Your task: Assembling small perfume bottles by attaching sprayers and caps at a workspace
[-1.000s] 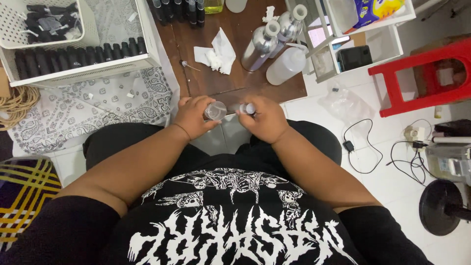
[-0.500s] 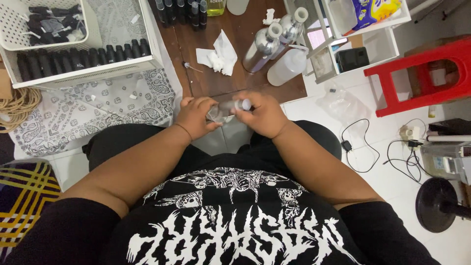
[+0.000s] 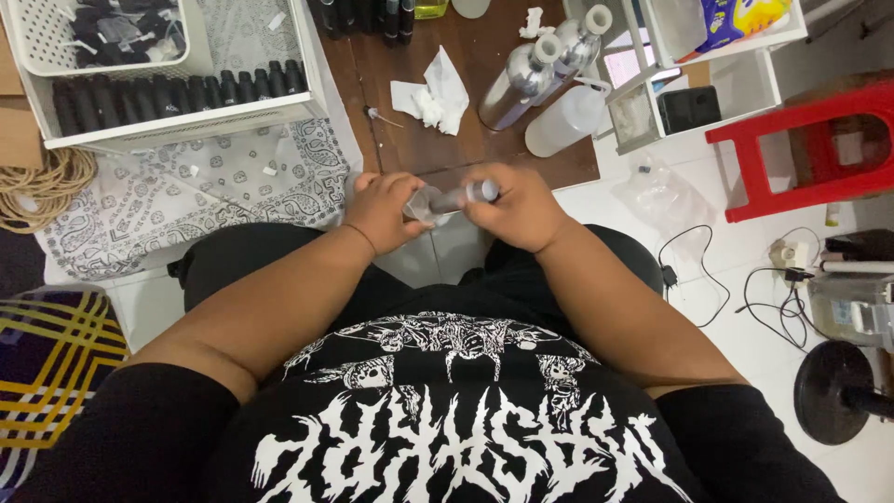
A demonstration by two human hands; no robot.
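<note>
Both my hands meet over my lap, just in front of a low brown wooden board (image 3: 466, 102). My left hand (image 3: 386, 212) grips the clear body of a small glass vial (image 3: 433, 202). My right hand (image 3: 517, 207) pinches the vial's other end, where a small silver cap (image 3: 482, 192) shows between the fingers. The vial lies roughly level between the two hands. Most of it is hidden by my fingers.
On the board lie crumpled white tissue (image 3: 430, 93), two silver spray bottles (image 3: 531, 82) and a white plastic bottle (image 3: 570, 121). A white tray (image 3: 177, 116) of small black bottles stands at the left on a patterned cloth (image 3: 186, 200). A red stool (image 3: 792, 149), cables and a fan base (image 3: 838, 391) are at the right.
The hands have stayed together on the vial with small twisting shifts of the fingers. The right hand's grip has moved slightly along the capped end.
</note>
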